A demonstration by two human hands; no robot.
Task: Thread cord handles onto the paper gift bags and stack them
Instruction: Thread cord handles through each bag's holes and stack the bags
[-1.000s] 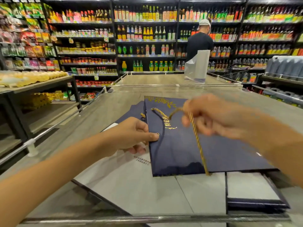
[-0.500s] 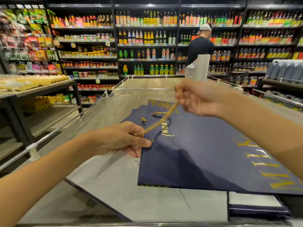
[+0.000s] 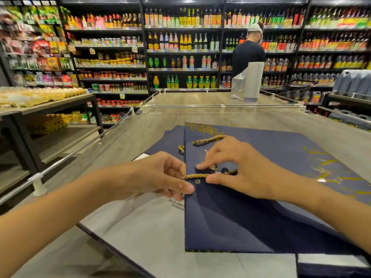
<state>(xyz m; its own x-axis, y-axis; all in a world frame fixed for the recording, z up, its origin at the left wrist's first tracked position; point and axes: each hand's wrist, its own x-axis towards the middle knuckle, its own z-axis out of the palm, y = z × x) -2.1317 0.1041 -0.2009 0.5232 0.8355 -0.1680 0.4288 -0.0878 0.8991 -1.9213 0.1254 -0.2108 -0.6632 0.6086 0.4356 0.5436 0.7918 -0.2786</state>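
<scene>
A flat navy paper gift bag [image 3: 251, 213] with gold print lies on a grey-white sheet [image 3: 144, 233] on the wooden table. A gold twisted cord [image 3: 197, 175] runs across the bag's left edge, just above a small eyelet [image 3: 198, 181]. My left hand [image 3: 160, 175] pinches the bag's left edge with thumb on top, by the cord's left end. My right hand [image 3: 239, 169] pinches the cord between thumb and fingers. The cord's other part [image 3: 208, 139] lies curved further up the bag. Another navy bag [image 3: 170, 143] pokes out underneath at the back left.
A stack of flat navy bags [image 3: 331, 265] sits at the lower right. A clear plastic rail [image 3: 220, 108] crosses the wooden table [image 3: 140, 137] behind; a white bag [image 3: 248, 83] stands beyond it. A person in black stands at the bottle shelves. A shelf unit [image 3: 50, 109] is at left.
My right hand came down from above the bag with the cord and now pinches it flat against the bag's left edge. My left hand stayed at that edge.
</scene>
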